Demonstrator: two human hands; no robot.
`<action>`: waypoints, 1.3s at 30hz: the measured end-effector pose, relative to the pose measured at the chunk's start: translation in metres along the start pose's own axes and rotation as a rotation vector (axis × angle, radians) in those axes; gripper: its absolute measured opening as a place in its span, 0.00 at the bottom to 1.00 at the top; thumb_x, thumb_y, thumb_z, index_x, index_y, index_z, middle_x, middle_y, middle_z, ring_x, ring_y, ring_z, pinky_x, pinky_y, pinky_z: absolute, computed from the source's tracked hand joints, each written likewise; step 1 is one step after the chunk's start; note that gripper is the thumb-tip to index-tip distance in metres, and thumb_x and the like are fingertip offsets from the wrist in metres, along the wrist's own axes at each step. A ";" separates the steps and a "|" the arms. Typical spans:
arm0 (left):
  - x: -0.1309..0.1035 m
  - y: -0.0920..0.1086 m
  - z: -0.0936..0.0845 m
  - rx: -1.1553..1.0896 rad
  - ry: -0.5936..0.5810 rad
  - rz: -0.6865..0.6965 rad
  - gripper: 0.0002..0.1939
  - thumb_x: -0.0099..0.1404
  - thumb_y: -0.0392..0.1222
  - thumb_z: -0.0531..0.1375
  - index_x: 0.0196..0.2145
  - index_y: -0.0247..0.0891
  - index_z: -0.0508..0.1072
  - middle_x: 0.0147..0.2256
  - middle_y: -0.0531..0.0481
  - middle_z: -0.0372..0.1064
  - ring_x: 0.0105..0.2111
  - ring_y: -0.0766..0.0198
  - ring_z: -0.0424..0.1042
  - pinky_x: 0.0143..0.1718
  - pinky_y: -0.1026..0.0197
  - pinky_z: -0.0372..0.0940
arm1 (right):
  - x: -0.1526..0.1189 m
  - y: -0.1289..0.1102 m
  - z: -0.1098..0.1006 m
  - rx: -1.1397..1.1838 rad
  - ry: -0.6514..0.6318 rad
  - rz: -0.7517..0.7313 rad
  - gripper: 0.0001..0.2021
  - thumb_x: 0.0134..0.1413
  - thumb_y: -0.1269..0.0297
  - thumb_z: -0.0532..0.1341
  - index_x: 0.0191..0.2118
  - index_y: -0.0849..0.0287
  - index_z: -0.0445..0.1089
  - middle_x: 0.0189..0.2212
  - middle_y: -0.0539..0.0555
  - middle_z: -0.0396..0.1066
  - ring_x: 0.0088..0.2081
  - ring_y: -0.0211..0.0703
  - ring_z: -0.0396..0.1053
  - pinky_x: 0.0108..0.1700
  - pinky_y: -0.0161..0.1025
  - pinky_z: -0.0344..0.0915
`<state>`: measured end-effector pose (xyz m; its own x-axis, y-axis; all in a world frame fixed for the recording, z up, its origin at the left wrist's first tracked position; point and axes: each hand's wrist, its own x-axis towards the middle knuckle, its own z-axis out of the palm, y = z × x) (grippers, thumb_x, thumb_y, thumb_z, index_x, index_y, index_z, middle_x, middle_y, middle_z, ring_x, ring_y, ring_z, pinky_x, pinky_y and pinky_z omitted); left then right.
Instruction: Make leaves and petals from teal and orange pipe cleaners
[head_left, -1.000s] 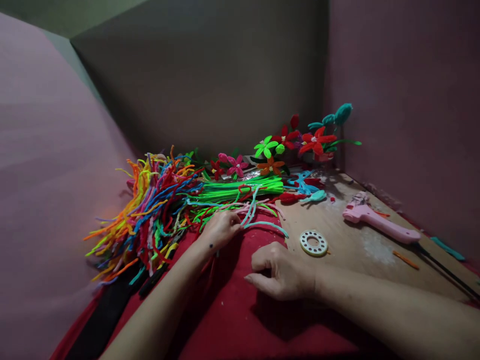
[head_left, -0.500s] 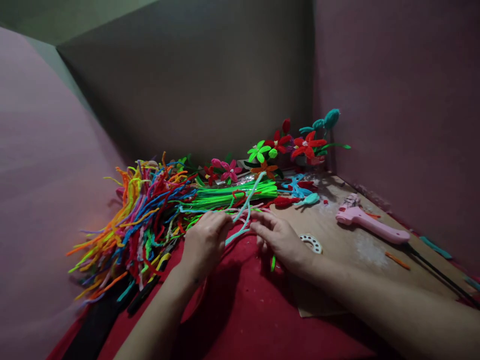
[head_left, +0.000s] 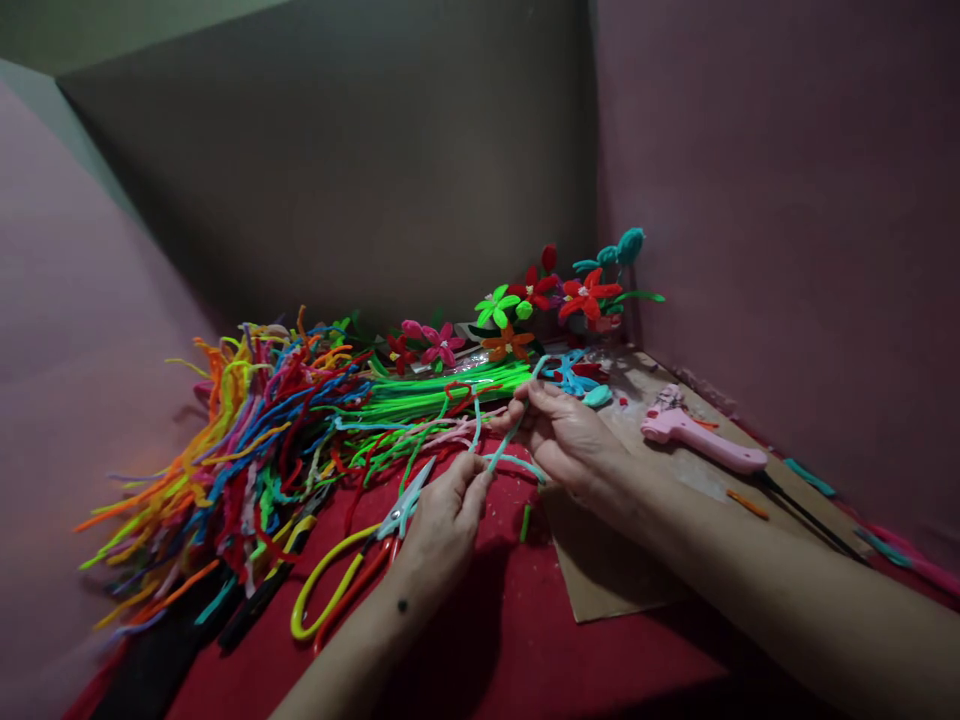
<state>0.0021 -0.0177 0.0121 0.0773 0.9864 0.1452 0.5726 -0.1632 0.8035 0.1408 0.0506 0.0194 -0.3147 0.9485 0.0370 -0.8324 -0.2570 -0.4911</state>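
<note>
Light blue pipe cleaners [head_left: 507, 442] stretch between my hands, with strands splaying out near the crossing point. My left hand [head_left: 450, 500] is closed, thumb and fingers pinching their lower part above the red cloth. Higher and to the right, my right hand [head_left: 566, 440] pinches one strand close to its upper tip. Scissors [head_left: 396, 513] with one yellow and one red handle lie beside my left hand, partly hidden by the wrist. A short green piece [head_left: 526, 522] lies on the cloth below the hands.
A big heap of mixed-colour pipe cleaners [head_left: 247, 430] spreads at left, beside a green bundle [head_left: 442, 392]. Pipe-cleaner flowers [head_left: 495, 306] stand along the back. At right, a pink glue gun [head_left: 705, 440] with its cord rests on brown cardboard [head_left: 600, 560]. Walls close in around.
My right hand has moved up the strand, away from my left, which sits slightly lower. The scissors have come out from behind my left hand. The view has shifted slightly right.
</note>
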 end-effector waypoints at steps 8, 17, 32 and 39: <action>-0.002 0.017 0.003 -0.411 -0.195 -0.207 0.09 0.61 0.46 0.54 0.28 0.38 0.63 0.15 0.61 0.47 0.14 0.74 0.45 0.14 0.71 0.42 | 0.006 -0.024 0.004 0.054 0.053 0.043 0.12 0.58 0.75 0.50 0.24 0.61 0.61 0.11 0.43 0.50 0.12 0.28 0.46 0.14 0.27 0.47; 0.003 0.001 -0.010 -0.985 -0.252 -0.318 0.08 0.62 0.44 0.54 0.31 0.37 0.63 0.14 0.64 0.39 0.12 0.77 0.35 0.10 0.73 0.44 | -0.008 -0.001 -0.003 -0.219 -0.206 0.148 0.07 0.44 0.70 0.64 0.33 0.64 0.71 0.28 0.56 0.74 0.33 0.42 0.71 0.43 0.43 0.64; 0.005 0.002 -0.015 -0.570 0.121 -0.017 0.09 0.55 0.42 0.62 0.30 0.35 0.68 0.26 0.53 0.66 0.22 0.72 0.61 0.22 0.69 0.56 | -0.029 0.007 0.007 -0.653 -0.201 0.197 0.05 0.41 0.68 0.63 0.24 0.66 0.72 0.16 0.48 0.65 0.16 0.28 0.55 0.19 0.30 0.50; 0.001 0.007 -0.018 -0.304 0.144 -0.027 0.07 0.55 0.40 0.61 0.29 0.33 0.73 0.23 0.53 0.65 0.21 0.72 0.58 0.21 0.68 0.54 | -0.035 0.004 0.013 -0.825 -0.196 0.228 0.09 0.44 0.69 0.60 0.18 0.65 0.67 0.09 0.45 0.57 0.13 0.28 0.50 0.16 0.31 0.44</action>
<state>-0.0090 -0.0181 0.0285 -0.0633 0.9807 0.1848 0.3012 -0.1577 0.9404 0.1422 0.0137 0.0274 -0.5690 0.8219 -0.0265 -0.1684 -0.1480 -0.9745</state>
